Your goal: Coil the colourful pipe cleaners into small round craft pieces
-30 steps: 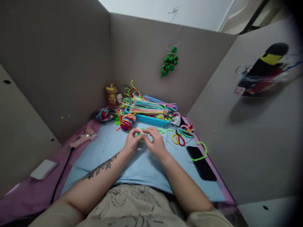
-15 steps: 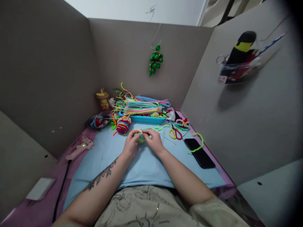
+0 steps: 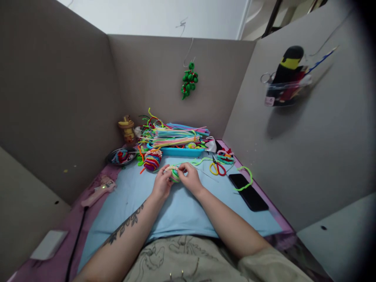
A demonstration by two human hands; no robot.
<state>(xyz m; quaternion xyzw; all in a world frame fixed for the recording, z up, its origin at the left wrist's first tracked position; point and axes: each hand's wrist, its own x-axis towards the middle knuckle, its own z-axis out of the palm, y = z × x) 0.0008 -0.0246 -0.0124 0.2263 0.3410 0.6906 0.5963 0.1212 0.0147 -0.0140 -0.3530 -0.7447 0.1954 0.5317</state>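
Observation:
My left hand [image 3: 161, 183] and my right hand [image 3: 190, 178] meet over the light blue mat [image 3: 179, 207], fingers pinched around a small green and cream pipe-cleaner piece [image 3: 174, 174]. A green pipe cleaner [image 3: 199, 161] trails from it to the right across the mat. Just beyond my hands sits a striped multicoloured pipe-cleaner ball [image 3: 152, 159]. Behind that, a blue tray [image 3: 179, 150] is heaped with coloured pipe cleaners [image 3: 173, 135].
Yellow-and-red scissors [image 3: 217, 167] and a black phone [image 3: 248, 191] under a green loop lie to the right. A pink glue gun [image 3: 97, 191] with a cable, a dark bowl [image 3: 121, 155] and a white card [image 3: 48, 244] are left. Grey partitions enclose the desk; a green ornament [image 3: 188, 80] hangs behind.
The view has swung and tilted, shifting the scene leftward. My hands stay together on the small piece, with the fingers reworking their grip slightly.

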